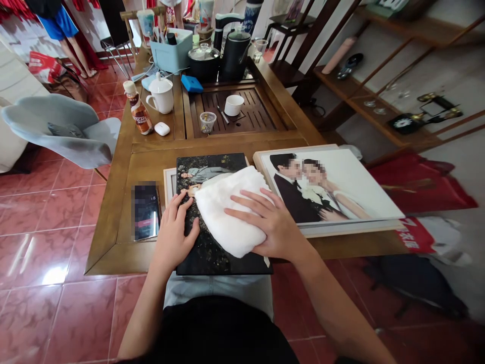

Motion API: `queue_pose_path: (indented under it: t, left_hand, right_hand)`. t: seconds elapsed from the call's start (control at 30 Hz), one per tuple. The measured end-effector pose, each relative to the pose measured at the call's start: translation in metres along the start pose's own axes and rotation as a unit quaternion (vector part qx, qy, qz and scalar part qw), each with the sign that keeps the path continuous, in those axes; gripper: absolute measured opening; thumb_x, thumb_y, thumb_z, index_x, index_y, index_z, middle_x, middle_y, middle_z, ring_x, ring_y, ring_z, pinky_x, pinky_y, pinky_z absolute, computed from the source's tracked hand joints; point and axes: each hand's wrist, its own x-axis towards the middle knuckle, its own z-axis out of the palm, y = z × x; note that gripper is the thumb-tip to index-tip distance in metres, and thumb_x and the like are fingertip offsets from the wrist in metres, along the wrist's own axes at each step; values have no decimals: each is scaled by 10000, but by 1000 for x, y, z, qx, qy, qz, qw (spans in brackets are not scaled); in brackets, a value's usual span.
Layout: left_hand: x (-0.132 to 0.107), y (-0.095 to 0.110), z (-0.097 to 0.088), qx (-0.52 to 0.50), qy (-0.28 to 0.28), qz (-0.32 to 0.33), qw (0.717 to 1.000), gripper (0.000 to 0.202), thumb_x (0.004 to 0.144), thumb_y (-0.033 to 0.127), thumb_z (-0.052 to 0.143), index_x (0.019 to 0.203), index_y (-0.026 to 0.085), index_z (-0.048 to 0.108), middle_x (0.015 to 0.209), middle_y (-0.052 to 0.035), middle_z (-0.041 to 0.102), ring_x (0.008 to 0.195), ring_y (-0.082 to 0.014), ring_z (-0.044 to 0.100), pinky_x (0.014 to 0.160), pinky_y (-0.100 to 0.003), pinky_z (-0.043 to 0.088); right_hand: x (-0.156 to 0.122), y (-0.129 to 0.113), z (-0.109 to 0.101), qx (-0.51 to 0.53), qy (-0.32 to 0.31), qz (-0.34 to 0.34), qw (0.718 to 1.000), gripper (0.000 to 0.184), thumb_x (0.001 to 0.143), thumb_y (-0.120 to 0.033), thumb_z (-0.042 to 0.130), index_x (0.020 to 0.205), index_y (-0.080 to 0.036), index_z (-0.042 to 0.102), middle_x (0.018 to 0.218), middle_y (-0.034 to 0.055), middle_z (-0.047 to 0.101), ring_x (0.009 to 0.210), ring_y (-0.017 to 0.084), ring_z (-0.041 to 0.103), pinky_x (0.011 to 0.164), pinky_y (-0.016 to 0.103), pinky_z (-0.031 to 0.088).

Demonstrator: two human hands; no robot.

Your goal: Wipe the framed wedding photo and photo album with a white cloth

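A dark photo panel (231, 264), printed with people in wedding clothes, lies on the table in front of me. Over its middle and right side is a thick white cloth (235, 217). My right hand (271, 220) has its fingers spread across the cloth and presses on it; the thumb is mostly hidden by the cloth's lower edge. At the panel's left edge, my left hand (176, 227) rests with fingers apart, fingertips on the surface. Beneath the panel, part of a pale frame (169, 177) sticks out on the left.
Right of the panel lies a large white-framed wedding photo (359, 187). On the left is a phone (146, 210). Farther back stand a coffee bottle (138, 108), a lidded white mug (162, 96), a small white cup (234, 105) and a black kettle (235, 53). A grey chair (64, 126) stands left.
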Motion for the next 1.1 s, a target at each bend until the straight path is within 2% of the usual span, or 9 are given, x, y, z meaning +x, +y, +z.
queue_pose_path:
  t: [0.17,0.47,0.57,0.77,0.87,1.1]
  left_hand:
    - [0,-1,0,0,-3,0,1000,426,1013,279,507,1432,247,436,1604,-125,392,1532,-295,306,1237,-557,306]
    - [0,1,0,5,0,-1,1000,423,1010,280,503,1427,234,443,1599,-132,397,1533,-302,306,1239,-553,304]
    - [0,1,1,1,4,-4,1000,428,1008,281,506,1429,240,442,1597,-129,402,1530,-302,315,1234,-556,312]
    - [0,2,1,-2,7,-8,1000,430,1003,271,519,1425,226,450,1589,-130,413,1524,-299,327,1237,-542,315]
    - [0,0,1,-3,5,-5,1000,432,1005,273,516,1429,233,446,1592,-128,405,1530,-298,316,1240,-548,309]
    - [-1,-3,2,-6,8,13,1000,419,1014,276,516,1423,218,448,1594,-138,400,1537,-292,299,1253,-539,293]
  right_hand:
    - [-5,-1,0,-1,3,0,1000,655,815,-384,675,1452,-294,549,1535,76,523,1411,359,459,1213,566,210]
    - [25,24,8,-23,21,29,999,648,804,-371,678,1435,-299,550,1525,66,536,1412,346,449,1200,550,217]
    - [24,20,6,-20,15,26,999,625,819,-367,669,1430,-295,556,1526,74,534,1422,335,440,1204,558,204]
    - [2,-1,0,-1,2,1,1000,629,820,-360,670,1434,-282,558,1530,82,530,1420,345,450,1215,564,193]
    - [-3,-3,-2,1,-2,0,1000,630,813,-339,674,1431,-290,562,1525,73,537,1410,338,467,1218,550,192]
    - [21,23,3,-25,15,12,1000,613,795,-342,680,1398,-283,586,1491,83,569,1386,333,490,1179,548,246]
